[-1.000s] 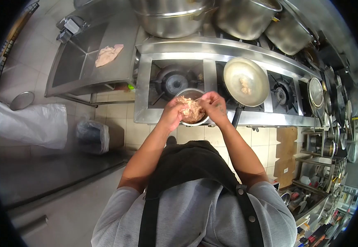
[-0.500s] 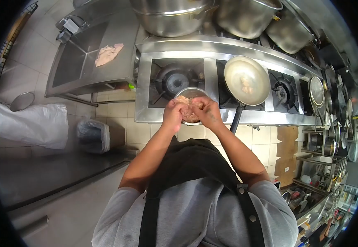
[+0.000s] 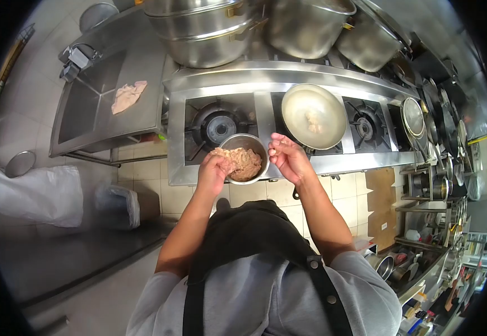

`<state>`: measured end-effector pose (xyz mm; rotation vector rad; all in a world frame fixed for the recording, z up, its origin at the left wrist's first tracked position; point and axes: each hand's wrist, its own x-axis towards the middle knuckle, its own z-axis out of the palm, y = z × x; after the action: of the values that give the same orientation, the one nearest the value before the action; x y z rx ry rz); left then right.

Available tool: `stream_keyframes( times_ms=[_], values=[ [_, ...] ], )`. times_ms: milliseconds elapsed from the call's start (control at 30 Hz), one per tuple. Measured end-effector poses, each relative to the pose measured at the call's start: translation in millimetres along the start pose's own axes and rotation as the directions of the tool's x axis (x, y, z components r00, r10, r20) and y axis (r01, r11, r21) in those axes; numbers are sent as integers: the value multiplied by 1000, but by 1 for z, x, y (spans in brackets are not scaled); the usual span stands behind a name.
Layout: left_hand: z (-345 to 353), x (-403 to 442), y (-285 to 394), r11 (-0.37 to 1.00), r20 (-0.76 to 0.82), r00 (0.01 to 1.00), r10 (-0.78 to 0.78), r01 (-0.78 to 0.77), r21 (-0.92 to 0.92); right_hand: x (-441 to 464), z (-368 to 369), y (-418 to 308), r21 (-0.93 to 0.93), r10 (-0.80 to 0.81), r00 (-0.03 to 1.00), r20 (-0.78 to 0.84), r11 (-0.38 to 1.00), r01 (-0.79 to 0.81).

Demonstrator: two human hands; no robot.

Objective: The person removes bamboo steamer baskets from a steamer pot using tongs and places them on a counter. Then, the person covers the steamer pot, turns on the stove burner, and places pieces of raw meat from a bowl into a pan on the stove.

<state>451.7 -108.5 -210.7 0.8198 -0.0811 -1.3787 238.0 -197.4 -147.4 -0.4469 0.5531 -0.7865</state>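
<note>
My left hand (image 3: 215,171) is closed round a lump of raw minced meat (image 3: 225,155) at the left rim of a round metal bowl (image 3: 264,154). More of the mince (image 3: 247,164) lies inside the bowl. Between bowl and frying pan (image 3: 294,106), my right hand (image 3: 291,159) is raised palm up with curled fingers, pinching what looks like a small pale bit of meat. A few pale pieces of meat (image 3: 313,120) sit in the middle of the pan. My right hand and forearm hide most of the pan's handle.
Left of the pan is a gas burner (image 3: 221,127), and another burner (image 3: 363,127) is on its right. Large steel pots (image 3: 310,28) stand along the back. A pinkish cloth (image 3: 128,96) lies on the steel counter at left; strainers (image 3: 412,117) hang at right.
My hands have come apart: the right has moved right, towards the pan, while the left stays at the bowl with mince. The view has shifted, and the bowl's contents show more.
</note>
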Motion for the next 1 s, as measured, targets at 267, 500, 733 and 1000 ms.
stream_keyframes(
  times_ms=[267,500,733,1000],
  values=[
    [6,-2,5,998,94,996,-10,4,58,-7,-26,-53,-615,-210,964,-163,786,67],
    [14,-7,6,972,172,985,-5,-36,231,42,-135,-67,-918,-588,806,-67,-280,-281],
    [23,-9,5,901,128,992,-3,-53,431,34,-114,-72,-789,-377,913,-153,-510,-343],
    [29,2,-3,891,182,972,-146,50,451,26,-1,28,-946,-56,974,219,231,226]
  ],
)
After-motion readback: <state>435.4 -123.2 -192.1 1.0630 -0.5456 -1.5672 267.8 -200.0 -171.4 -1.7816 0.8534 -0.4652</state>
